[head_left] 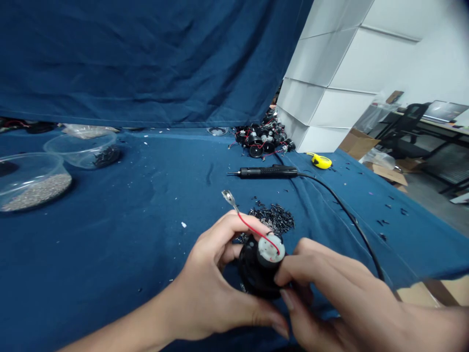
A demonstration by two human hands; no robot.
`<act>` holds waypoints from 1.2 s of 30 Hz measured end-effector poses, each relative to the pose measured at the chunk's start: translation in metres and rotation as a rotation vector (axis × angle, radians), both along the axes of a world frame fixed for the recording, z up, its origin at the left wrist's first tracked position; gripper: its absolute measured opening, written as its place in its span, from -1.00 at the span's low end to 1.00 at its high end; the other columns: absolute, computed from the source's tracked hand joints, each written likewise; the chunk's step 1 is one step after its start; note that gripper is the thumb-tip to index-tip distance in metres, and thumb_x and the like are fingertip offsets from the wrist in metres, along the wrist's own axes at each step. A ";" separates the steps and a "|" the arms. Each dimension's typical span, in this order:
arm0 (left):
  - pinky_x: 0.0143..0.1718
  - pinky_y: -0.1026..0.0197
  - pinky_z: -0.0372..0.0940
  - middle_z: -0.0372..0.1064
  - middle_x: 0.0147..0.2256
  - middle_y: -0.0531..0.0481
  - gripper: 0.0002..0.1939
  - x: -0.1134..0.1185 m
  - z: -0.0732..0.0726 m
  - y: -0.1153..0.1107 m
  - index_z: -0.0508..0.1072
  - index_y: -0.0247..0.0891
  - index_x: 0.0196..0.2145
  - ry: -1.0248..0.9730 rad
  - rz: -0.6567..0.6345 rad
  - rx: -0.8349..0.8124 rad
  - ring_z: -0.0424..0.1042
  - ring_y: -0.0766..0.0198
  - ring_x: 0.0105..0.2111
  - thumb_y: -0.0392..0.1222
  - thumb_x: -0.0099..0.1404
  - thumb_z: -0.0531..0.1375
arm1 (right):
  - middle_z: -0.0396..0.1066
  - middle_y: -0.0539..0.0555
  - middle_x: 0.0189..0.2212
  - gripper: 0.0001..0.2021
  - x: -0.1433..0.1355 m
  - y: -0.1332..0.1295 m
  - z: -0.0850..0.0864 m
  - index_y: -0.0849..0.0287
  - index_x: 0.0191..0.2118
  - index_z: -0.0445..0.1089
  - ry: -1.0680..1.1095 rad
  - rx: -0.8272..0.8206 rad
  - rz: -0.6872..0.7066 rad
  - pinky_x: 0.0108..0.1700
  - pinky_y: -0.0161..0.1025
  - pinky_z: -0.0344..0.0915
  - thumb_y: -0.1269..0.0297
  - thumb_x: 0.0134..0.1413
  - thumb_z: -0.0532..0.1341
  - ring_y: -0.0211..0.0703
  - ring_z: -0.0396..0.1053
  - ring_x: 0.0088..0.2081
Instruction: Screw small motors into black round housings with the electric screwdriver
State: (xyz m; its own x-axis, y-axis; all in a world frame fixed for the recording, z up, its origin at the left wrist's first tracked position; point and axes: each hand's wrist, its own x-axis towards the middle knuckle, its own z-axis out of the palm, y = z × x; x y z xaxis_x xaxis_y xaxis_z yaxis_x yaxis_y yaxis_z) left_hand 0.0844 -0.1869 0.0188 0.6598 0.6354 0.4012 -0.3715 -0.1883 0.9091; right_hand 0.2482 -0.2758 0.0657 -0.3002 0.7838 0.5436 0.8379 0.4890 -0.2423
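A round black motor part [256, 274] with a pale disc-shaped end [270, 249] is held low in the middle of the view. A red wire [252, 227] rises from the disc to a metal terminal [229, 197] at upper left. My left hand [220, 278] wraps round the part, fingers behind it and thumb in front. At its right side, my right hand [322, 288] has its fingers and thumb pressed together against the edge; anything small between them is hidden. Just behind the part lies a pile of black screws [278, 218].
A black electric screwdriver [269, 172] lies on the blue cloth, its cable running right. Farther back are a heap of motors [262, 139] and a yellow tape measure [321, 161]. Clear bowls [32, 181] stand left; white boxes [322, 107] are stacked back right.
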 end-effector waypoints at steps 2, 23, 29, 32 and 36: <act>-0.16 0.30 0.38 0.30 -0.12 0.01 -0.24 0.000 0.000 -0.001 0.33 -0.09 -0.08 -0.005 0.007 -0.005 0.39 0.18 -0.11 -0.41 -0.25 0.49 | 0.40 -0.05 -0.53 -0.85 -0.001 0.000 0.000 0.12 -0.29 0.25 0.015 -0.013 0.005 -0.49 -0.38 0.34 0.51 0.07 0.04 -0.29 0.39 -0.51; -0.09 0.02 0.37 0.33 -0.11 -0.10 -0.28 -0.003 -0.001 0.004 0.35 -0.13 -0.06 0.034 0.258 0.413 0.40 0.06 -0.12 -0.27 -0.19 0.50 | 0.44 0.10 -0.47 -0.71 0.007 0.005 0.006 0.27 -0.32 0.45 -0.172 0.000 0.132 -0.38 -0.34 0.43 0.45 0.25 -0.03 -0.20 0.44 -0.39; -0.12 0.08 0.38 0.32 -0.11 -0.09 -0.24 -0.003 -0.003 0.002 0.33 -0.15 -0.06 0.019 0.271 0.329 0.40 0.07 -0.11 -0.25 -0.24 0.52 | 0.47 0.13 -0.39 -0.74 0.014 0.005 0.008 0.26 -0.16 0.41 -0.134 -0.033 0.184 -0.33 -0.37 0.44 0.47 0.25 -0.02 -0.22 0.45 -0.34; -0.14 0.11 0.38 0.33 -0.12 -0.10 -0.22 -0.003 -0.002 0.001 0.33 -0.16 -0.06 0.043 0.289 0.318 0.40 0.09 -0.14 -0.25 -0.26 0.52 | 0.47 0.13 -0.38 -0.76 0.016 0.006 0.007 0.25 -0.13 0.40 -0.112 -0.022 0.189 -0.35 -0.37 0.44 0.46 0.24 0.00 -0.20 0.45 -0.34; -0.15 0.14 0.38 0.32 -0.13 -0.08 -0.20 -0.003 0.000 0.000 0.35 -0.15 -0.07 0.045 0.282 0.279 0.40 0.11 -0.15 -0.26 -0.31 0.53 | 0.44 0.11 -0.42 -0.80 0.015 0.007 0.005 0.26 -0.15 0.37 -0.004 -0.040 0.216 -0.33 -0.36 0.42 0.47 0.21 0.03 -0.21 0.43 -0.34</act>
State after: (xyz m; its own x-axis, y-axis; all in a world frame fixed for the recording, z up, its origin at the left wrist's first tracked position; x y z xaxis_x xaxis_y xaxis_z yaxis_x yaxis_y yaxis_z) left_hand 0.0813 -0.1865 0.0190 0.4962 0.6646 0.5587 -0.2307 -0.5194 0.8228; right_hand 0.2635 -0.2691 0.0710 -0.4654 0.7222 0.5118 0.7161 0.6470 -0.2619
